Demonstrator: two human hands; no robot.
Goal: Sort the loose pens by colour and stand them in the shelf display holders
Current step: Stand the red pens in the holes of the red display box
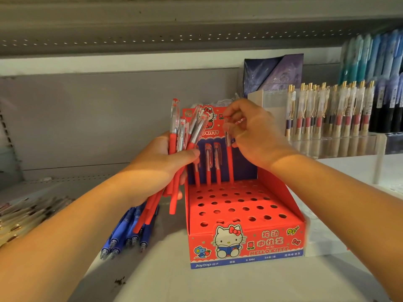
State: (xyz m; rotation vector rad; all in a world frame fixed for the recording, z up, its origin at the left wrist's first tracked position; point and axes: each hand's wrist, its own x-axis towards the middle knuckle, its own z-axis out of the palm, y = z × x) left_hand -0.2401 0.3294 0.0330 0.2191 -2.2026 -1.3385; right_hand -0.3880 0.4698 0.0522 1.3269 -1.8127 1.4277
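Bare left forearm (65, 225) and bare right forearm (327, 192), unsleeved; left hand (159, 162) and right hand (255, 136) ungloved, fingernails short

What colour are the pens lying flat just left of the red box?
The loose pens are blue, seen in the head view.

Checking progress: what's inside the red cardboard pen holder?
Four red pens stand in back-row holes of the red cardboard holder; the right hand pinches the rightmost red pen. Under the holed panel is hidden.
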